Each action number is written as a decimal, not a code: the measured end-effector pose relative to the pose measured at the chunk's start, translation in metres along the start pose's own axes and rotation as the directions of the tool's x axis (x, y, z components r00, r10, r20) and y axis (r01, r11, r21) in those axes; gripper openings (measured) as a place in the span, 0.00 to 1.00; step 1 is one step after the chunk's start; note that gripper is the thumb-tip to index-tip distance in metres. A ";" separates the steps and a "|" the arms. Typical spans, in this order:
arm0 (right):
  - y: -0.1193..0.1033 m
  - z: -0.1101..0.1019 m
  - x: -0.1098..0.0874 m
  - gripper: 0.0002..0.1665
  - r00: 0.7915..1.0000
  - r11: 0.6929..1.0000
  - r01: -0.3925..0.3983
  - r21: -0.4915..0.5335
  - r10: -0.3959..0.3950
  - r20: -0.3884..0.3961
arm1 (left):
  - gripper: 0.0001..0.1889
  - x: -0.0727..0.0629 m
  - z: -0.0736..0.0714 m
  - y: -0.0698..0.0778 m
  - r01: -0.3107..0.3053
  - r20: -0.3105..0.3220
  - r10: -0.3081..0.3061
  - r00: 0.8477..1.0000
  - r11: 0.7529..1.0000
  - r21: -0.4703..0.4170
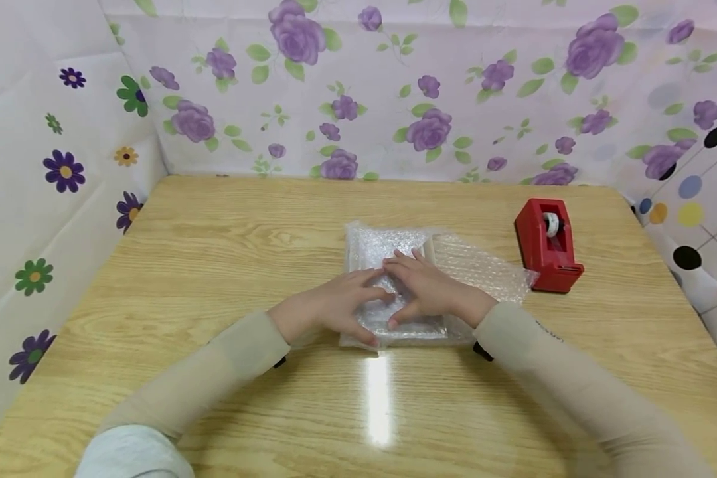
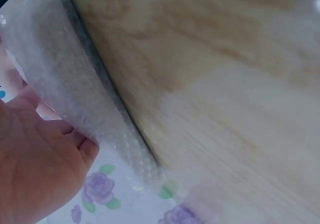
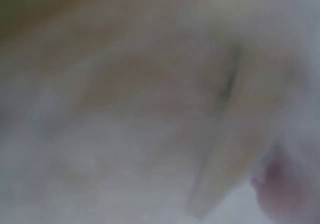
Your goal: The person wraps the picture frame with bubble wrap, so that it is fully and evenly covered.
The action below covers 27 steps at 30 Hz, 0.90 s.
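A flat rectangular object, like a frame with a pale edge, lies at mid-table under bubble wrap. My left hand rests on its left part with fingers spread. From the other side my right hand lies flat over the middle, its fingertips meeting those of the left. In the left wrist view, the fingers of the left hand lie along the side of the wrapped object. The right wrist view is blurred, with a fingertip beside the plastic.
Loose bubble wrap spreads out to the right, its corner reaching a red tape dispenser with a roll in it. Wood-grain table surrounds the package. Flowered sheets stand behind and at both sides.
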State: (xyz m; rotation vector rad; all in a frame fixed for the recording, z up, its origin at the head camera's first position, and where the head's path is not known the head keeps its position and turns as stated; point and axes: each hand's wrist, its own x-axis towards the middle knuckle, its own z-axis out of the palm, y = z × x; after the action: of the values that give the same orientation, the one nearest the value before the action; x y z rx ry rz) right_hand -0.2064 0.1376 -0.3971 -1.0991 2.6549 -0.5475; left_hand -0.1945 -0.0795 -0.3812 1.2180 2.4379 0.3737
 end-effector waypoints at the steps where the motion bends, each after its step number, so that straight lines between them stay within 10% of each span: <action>1: 0.000 0.000 0.001 0.62 1.000 1.000 0.002 0.002 -0.002 -0.003 | 0.42 0.000 -0.001 0.000 0.005 0.008 -0.005 1.000 1.000 0.003; 12: -0.002 -0.007 -0.003 0.63 0.999 0.992 -0.002 0.125 -0.003 0.040 | 0.40 0.003 -0.006 0.000 -0.025 0.036 0.023 0.999 0.999 0.048; 18: -0.003 -0.009 -0.028 0.56 0.989 0.990 -0.116 0.084 0.124 -0.086 | 0.41 0.005 -0.004 0.003 0.008 0.070 -0.012 0.997 0.999 0.054; 27: -0.005 -0.026 -0.082 0.35 0.848 0.903 -0.373 0.213 0.425 -0.317 | 0.41 0.002 0.000 -0.002 0.016 0.050 -0.017 0.999 0.999 0.037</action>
State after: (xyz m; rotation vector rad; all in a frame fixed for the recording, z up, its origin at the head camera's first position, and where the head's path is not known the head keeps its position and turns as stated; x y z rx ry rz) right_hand -0.1545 0.1997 -0.3671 -0.4027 2.9700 -0.9023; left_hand -0.1967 -0.0789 -0.3822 1.2067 2.4198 0.2917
